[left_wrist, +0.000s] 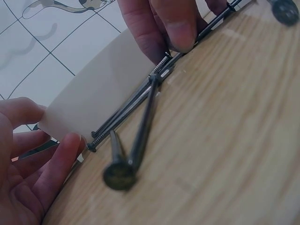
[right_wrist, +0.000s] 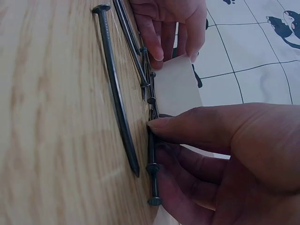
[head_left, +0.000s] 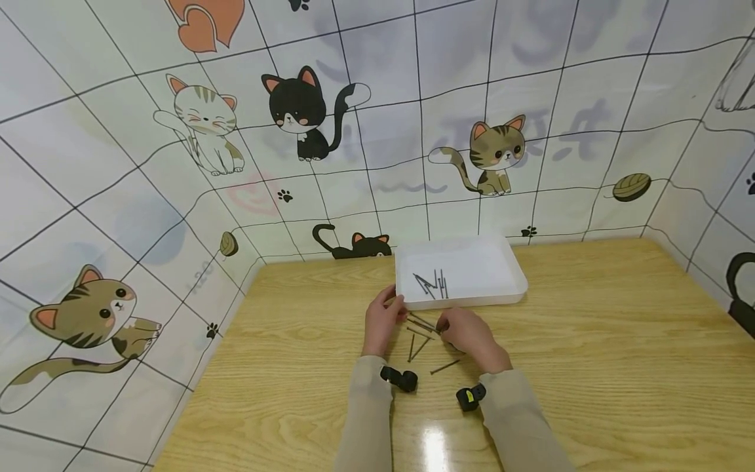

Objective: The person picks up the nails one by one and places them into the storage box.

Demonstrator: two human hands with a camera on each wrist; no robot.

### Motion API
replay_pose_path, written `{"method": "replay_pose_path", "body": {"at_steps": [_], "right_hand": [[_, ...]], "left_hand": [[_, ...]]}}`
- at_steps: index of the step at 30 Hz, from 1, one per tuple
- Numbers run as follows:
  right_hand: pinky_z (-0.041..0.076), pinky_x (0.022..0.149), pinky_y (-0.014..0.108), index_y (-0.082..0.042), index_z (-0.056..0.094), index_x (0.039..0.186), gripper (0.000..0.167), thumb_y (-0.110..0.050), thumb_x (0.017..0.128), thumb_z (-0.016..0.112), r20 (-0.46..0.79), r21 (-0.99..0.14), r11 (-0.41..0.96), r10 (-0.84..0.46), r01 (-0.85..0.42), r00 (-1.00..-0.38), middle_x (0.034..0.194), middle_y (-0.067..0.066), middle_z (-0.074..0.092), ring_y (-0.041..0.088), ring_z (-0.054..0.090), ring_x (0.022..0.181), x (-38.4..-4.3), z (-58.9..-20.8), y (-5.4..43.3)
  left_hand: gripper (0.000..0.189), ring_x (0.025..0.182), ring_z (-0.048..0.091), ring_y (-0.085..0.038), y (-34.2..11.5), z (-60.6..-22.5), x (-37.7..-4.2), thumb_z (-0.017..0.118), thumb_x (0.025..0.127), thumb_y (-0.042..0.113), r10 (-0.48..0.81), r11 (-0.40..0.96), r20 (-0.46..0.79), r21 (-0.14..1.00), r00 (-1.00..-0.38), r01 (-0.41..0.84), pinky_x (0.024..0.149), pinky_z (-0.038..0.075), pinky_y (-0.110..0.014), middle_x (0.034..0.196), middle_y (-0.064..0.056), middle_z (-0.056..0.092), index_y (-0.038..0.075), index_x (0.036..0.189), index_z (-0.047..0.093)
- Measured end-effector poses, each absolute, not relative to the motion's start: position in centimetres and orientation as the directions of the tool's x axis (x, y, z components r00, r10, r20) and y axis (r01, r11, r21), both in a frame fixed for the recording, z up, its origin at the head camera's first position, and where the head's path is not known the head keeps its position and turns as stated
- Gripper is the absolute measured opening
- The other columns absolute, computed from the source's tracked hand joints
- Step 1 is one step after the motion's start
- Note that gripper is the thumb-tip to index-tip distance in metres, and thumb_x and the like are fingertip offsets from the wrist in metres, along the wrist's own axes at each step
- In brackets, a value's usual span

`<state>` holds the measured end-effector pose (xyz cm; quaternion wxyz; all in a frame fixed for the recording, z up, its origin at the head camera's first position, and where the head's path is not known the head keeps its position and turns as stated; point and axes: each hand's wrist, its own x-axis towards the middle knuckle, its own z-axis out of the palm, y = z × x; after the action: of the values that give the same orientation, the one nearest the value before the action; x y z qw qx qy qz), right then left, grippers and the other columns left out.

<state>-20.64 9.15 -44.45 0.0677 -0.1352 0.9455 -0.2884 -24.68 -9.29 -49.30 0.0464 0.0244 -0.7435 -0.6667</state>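
Note:
A white tray [head_left: 472, 302] stands against the wall at the back of the table, with several nails [head_left: 446, 288] lying in its left front part. My left hand [head_left: 382, 321] holds the tray's left front corner between thumb and fingers. Just in front of the tray, my right hand [head_left: 468, 333] pinches dark nails [right_wrist: 151, 152] low over the tabletop; two nail heads stick out below the thumb in the right wrist view. Several loose nails [left_wrist: 146, 124] lie between the hands, some crossing each other. A separate nail [head_left: 445, 367] rests nearer to me.
The wooden table [head_left: 295, 367] extends to both sides of the arms. Behind it rises a wall [head_left: 389, 137] covered with cat drawings and grid lines. Each wrist carries a small black camera [head_left: 470, 397] over a beige sleeve.

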Motion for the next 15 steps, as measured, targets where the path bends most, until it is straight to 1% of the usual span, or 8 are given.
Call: {"method": "replay_pose_path", "body": {"at_steps": [4, 9, 11, 15], "right_hand": [[0.046, 0.062, 0.036, -0.01, 0.069, 0.085, 0.015, -0.003, 0.073, 0.062, -0.059, -0.567, 0.8, -0.279, -0.197, -0.959, 0.085, 0.002, 0.063, 0.016, 0.054, 0.071, -20.6, -44.6, 9.1], [0.044, 0.053, 0.031, -0.01, 0.069, 0.084, 0.013, -0.004, 0.075, 0.061, -0.059, -0.589, 0.786, -0.273, -0.188, -0.96, 0.083, 0.002, 0.062, 0.014, 0.051, 0.062, -20.5, -44.5, 9.2], [0.044, 0.054, 0.031, -0.009, 0.069, 0.084, 0.013, -0.004, 0.076, 0.061, -0.052, -0.585, 0.788, -0.272, -0.191, -0.961, 0.083, 0.002, 0.062, 0.014, 0.051, 0.062, -20.5, -44.5, 9.2], [0.046, 0.06, 0.034, -0.008, 0.068, 0.089, 0.014, -0.005, 0.076, 0.063, -0.045, -0.557, 0.8, -0.295, -0.221, -0.954, 0.087, 0.003, 0.062, 0.016, 0.054, 0.069, -20.4, -44.3, 9.2]], "left_hand": [[0.046, 0.079, 0.062, -0.02, -9.4, -48.9, -24.5, 0.057, 0.087, 0.029, -0.091, 0.103, 0.018, 0.995, -0.996, 0.009, 0.065, 0.053, -0.03, 0.12, -0.007, 0.054, 0.012, 0.13, 0.048], [0.045, 0.084, 0.061, -0.03, -9.4, -47.4, -23.7, 0.056, 0.088, 0.02, -0.069, 0.074, -0.006, 0.997, -0.998, -0.011, 0.069, 0.053, -0.038, 0.122, -0.013, 0.052, 0.007, 0.13, 0.047], [0.044, 0.086, 0.06, -0.033, -9.3, -46.8, -23.4, 0.055, 0.089, 0.018, -0.065, 0.08, -0.007, 0.997, -0.998, -0.012, 0.07, 0.053, -0.04, 0.123, -0.015, 0.051, 0.005, 0.13, 0.046], [0.043, 0.087, 0.059, -0.034, -9.1, -46.2, -23.0, 0.053, 0.09, 0.017, -0.065, 0.102, 0.003, 0.995, -0.998, -0.004, 0.072, 0.052, -0.041, 0.124, -0.016, 0.05, 0.004, 0.131, 0.045]]}}
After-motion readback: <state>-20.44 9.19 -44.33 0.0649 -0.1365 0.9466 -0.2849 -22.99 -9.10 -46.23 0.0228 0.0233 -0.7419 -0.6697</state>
